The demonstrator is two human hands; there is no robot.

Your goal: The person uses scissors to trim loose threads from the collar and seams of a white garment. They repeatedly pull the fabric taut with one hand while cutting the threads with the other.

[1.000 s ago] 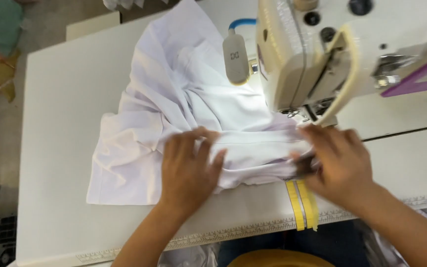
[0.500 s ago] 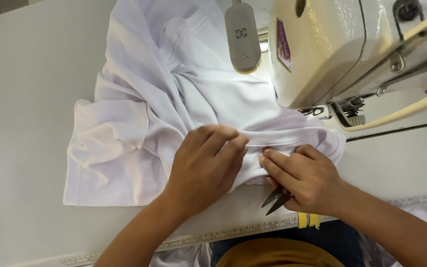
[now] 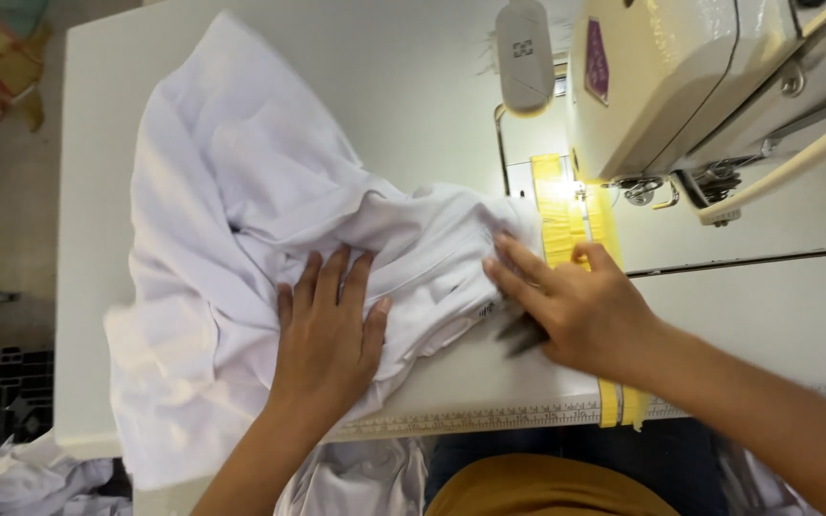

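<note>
White garment is spread w/ many folds over the white sewing table, its left edge hanging off the table's left side & a bunched part drawn toward the sewing machine at upper right. Left hand is laid flat, palm down, on the cloth near the table's front edge; fingers are stretched out & slightly spread, nothing is gripped, fabric is only pressed down. Right hand is placed just beside the cloth's right end, fingertips touching the bunched edge, thumb toward the yellow tape strip. A dark blurred tool, prob. small snips, is seen under the right palm; it seems to be held w/ the lower fingers curled, but the grip can't be told for sure due to blur. Yellow strip is run from the machine's needle area down to the table's front edge, where a ruler band is fixed. A grey lamp head is seen above the cloth, left of the machine. More white fabric is piled below the table at lower left
</note>
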